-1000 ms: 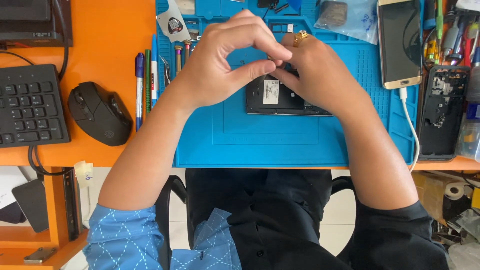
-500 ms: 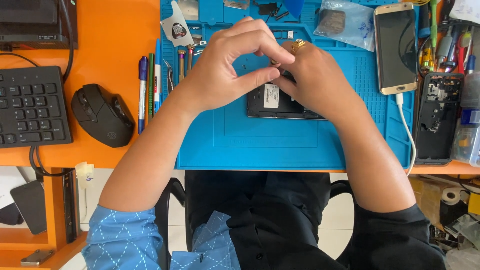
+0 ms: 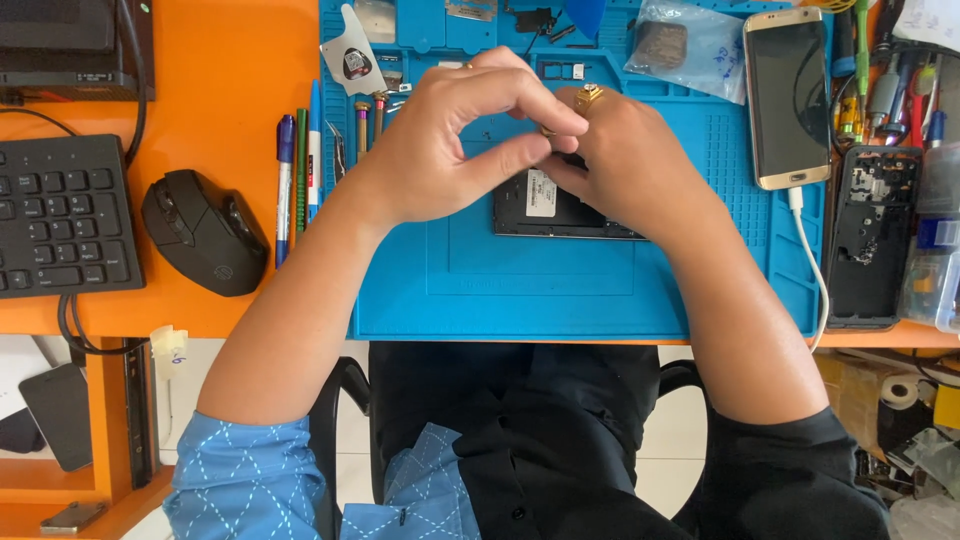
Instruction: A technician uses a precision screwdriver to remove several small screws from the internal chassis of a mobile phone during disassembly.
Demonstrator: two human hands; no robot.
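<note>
A black opened phone [image 3: 545, 208] with a white sticker lies flat on the blue work mat [image 3: 560, 290]. My left hand [image 3: 455, 140] is curled above its upper left part, thumb and forefinger pinched together at the phone's top edge. My right hand [image 3: 635, 165], with a gold ring on one finger, lies over the phone's right half and hides it. The fingertips of both hands meet over the phone's top. Whatever small part sits between the fingertips is hidden.
Pens and small tools [image 3: 300, 150] lie along the mat's left edge. A black mouse [image 3: 205, 232] and keyboard [image 3: 60, 215] sit left on the orange desk [image 3: 220, 80]. A gold phone [image 3: 787, 95] on a white cable, a black phone frame [image 3: 868, 235] and a clear bag [image 3: 690, 45] are on the right.
Both hands stay over the black phone. My left fingers have curled a little closer to the thumb, and the camera view has shifted slightly.
</note>
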